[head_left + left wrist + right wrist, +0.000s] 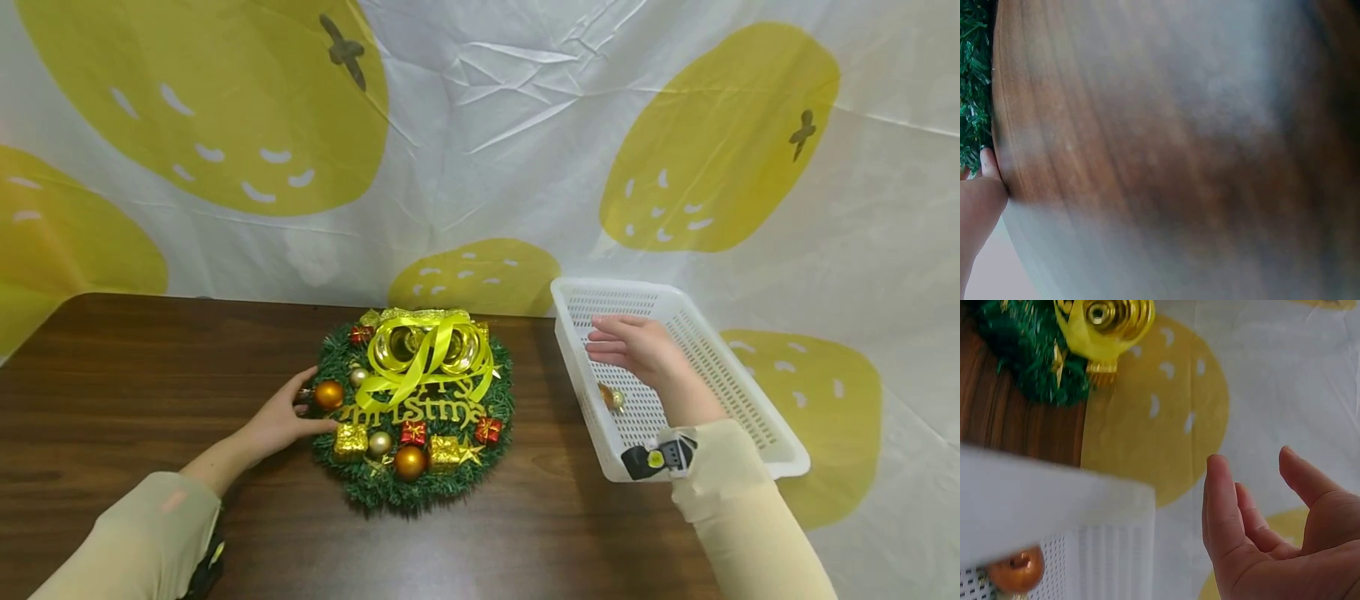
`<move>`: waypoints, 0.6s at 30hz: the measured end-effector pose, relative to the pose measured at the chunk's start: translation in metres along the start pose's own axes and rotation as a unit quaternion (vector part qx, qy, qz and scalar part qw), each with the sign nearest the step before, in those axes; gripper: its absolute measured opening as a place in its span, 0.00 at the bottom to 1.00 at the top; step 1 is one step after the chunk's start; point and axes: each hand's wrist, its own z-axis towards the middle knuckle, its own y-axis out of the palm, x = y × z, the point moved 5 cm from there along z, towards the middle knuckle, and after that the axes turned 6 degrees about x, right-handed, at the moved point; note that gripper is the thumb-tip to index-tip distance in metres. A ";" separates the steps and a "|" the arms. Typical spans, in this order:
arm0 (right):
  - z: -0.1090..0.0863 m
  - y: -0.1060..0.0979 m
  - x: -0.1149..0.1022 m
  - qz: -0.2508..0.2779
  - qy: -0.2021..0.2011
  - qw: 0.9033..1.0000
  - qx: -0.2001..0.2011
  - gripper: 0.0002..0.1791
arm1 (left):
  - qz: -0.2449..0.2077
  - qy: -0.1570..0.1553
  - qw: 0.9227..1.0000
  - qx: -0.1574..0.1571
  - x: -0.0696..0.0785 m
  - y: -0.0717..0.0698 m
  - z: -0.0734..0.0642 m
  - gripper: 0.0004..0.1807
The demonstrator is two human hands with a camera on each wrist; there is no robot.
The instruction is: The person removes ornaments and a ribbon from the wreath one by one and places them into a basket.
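A green Christmas wreath lies on the table, decorated with orange and gold baubles, small red and gold gift boxes, gold lettering and golden bells under a yellow ribbon bow. At its left edge, my left hand grips the greenery with curled fingers and thumb, beside an orange bauble. My right hand is over the white basket with fingers extended and holds nothing. In the right wrist view its thumb stands apart from the fingers. An orange bauble lies in the basket beside a small gold one.
The dark wooden table carries the wreath left of the basket. Behind it hangs a white cloth printed with large yellow fruit, close to the table's back edge and the basket's right side.
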 end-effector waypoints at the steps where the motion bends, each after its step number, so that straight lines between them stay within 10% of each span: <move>1: -0.002 0.005 -0.002 -0.001 -0.003 1.000 -0.003 0.34 | 0.001 0.001 1.000 0.000 0.000 0.000 0.000 0.57; 18: -0.022 0.082 0.006 -0.005 -0.117 0.993 -0.005 0.24 | 0.004 -0.004 1.000 -0.001 0.001 -0.001 -0.002 0.58</move>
